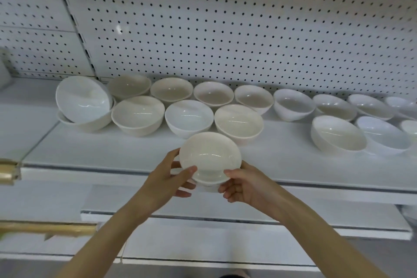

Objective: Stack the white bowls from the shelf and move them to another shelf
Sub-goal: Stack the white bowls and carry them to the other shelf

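So you've got a small stack in both hands right now: the top bowl [209, 153] sits tilted toward you inside a second bowl [208, 182], of which only the front rim peeks out below. Your left hand [168, 181] is wrapped around the left side of the stack, thumb lying across the front of the top bowl and fingers curled underneath. Your right hand [244, 186] grips the right side the same way, thumb up by the rim of the lower one. The stack is in the air, just in front of the front edge of the shelf [112, 149], not resting on it.

Behind it the shelf is full of loose bowls [189, 117], two rough rows in the middle and more bowls [338, 133] off to the right, some tipped over on their sides. At the far left one bowl [83, 98] leans steeply on top of another bowl [90, 125]. The white pegboard [225, 29] runs along the back. Below your hands is a lower shelf [203, 201], and there's a tan strip [45, 228] on the left edge, too blurry to say what it is.
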